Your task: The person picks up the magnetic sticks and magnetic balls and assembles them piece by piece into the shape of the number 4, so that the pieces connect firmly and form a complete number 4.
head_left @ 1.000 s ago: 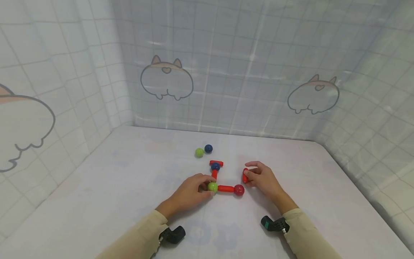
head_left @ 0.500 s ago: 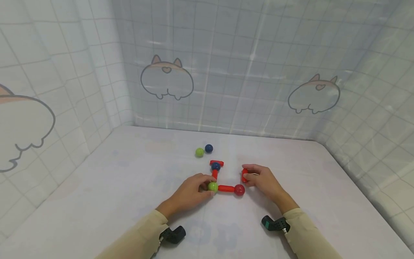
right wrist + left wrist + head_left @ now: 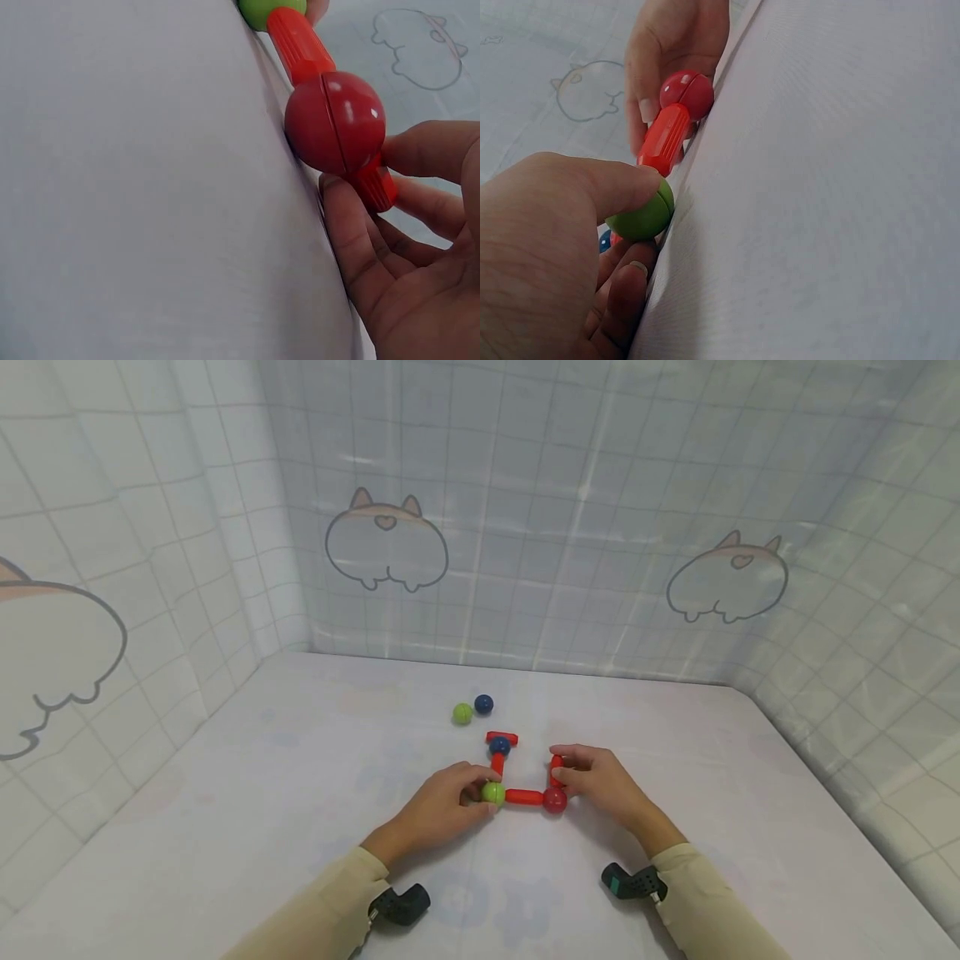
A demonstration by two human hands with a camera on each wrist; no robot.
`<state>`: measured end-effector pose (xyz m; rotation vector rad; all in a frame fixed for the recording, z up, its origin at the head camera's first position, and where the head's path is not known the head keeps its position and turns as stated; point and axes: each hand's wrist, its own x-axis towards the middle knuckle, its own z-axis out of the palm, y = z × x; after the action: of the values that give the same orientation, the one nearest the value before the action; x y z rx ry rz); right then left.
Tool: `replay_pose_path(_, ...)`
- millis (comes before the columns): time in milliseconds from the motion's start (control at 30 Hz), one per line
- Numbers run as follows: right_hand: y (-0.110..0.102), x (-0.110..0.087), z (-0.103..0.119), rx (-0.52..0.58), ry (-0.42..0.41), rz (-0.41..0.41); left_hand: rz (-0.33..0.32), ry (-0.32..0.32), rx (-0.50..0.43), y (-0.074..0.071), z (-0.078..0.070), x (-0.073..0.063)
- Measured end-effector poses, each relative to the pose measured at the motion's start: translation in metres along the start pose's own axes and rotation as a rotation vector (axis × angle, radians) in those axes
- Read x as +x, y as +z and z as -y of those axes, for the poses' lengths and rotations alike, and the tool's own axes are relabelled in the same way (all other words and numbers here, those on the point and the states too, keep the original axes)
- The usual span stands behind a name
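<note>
My left hand point(image 3: 438, 808) pinches a green ball point(image 3: 649, 217) between thumb and fingers, low on the table. From that ball a red rod point(image 3: 523, 797) runs right to a red ball point(image 3: 335, 124), and another red rod point(image 3: 498, 765) leads away to a blue ball point(image 3: 499, 747). Across the blue ball's far side lies one more red rod point(image 3: 513, 739). My right hand point(image 3: 606, 783) grips a short red rod point(image 3: 556, 768) whose near end meets the red ball; in the right wrist view the ball partly hides it.
Farther back on the white table point(image 3: 337, 735) sit a loose green ball point(image 3: 462, 713) and a loose blue ball point(image 3: 483, 704), side by side. Tile-patterned sheets point(image 3: 525, 527) with cartoon animals enclose the back and sides. Each wrist wears a black camera point(image 3: 401, 904).
My right hand has shifted left with its red rod, bringing the rod from beside the red ball to its far side, end against the ball. The left hand stays on the green ball.
</note>
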<state>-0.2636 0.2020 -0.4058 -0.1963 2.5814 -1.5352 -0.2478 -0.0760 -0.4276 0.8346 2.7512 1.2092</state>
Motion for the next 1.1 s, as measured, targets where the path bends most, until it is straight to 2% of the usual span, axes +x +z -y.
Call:
replay_pose_path(333,0.0035,-0.0009,0.0033,-0.013,-0.019,-0.030,-0.003,0.011,-0.002,-0.0006,-0.0009,0.0002)
replay_pose_path(800,0.0092,-0.0010,0.0063,-0.097,-0.015,-0.049,0.005,-0.004,-0.002,-0.0019,-0.0023,-0.0001)
replay_pose_path(1100,0.0068,0.0010,0.0030,-0.051,0.022,-0.065,0.002,0.001,0.003,-0.0008,-0.0018,0.0004)
